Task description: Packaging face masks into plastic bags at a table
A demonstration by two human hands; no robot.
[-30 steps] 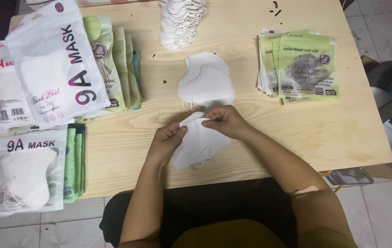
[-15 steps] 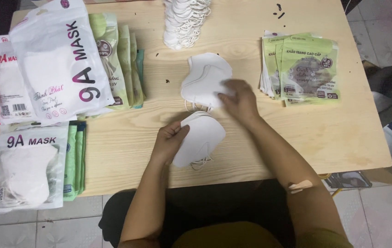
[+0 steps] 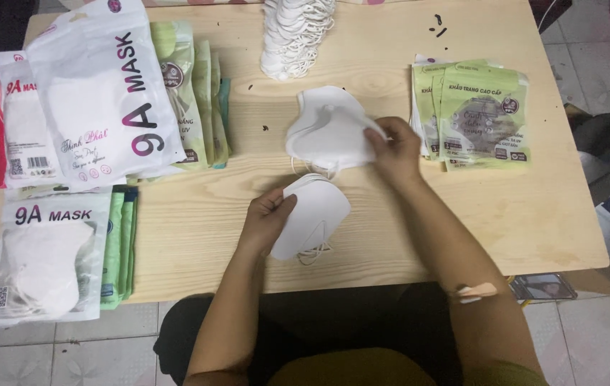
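My left hand (image 3: 266, 216) holds a small stack of folded white masks (image 3: 313, 214) by its left edge, just above the wooden table (image 3: 198, 221); elastic loops hang under it. My right hand (image 3: 393, 149) reaches to a second pile of loose white masks (image 3: 326, 130) lying at the table's middle and pinches the top mask at its right edge. The two piles sit close together, one behind the other.
A tall stack of white masks (image 3: 294, 36) stands at the back. Green sealed pouches (image 3: 480, 114) lie at the right. Large white mask bags (image 3: 97, 93) over green pouches (image 3: 201, 93) fill the left side; another bag (image 3: 44, 257) lies at front left.
My right hand left the stack held by my left hand and moved back and right to the loose pile, where it now pinches the top mask. My left hand stayed on its stack.
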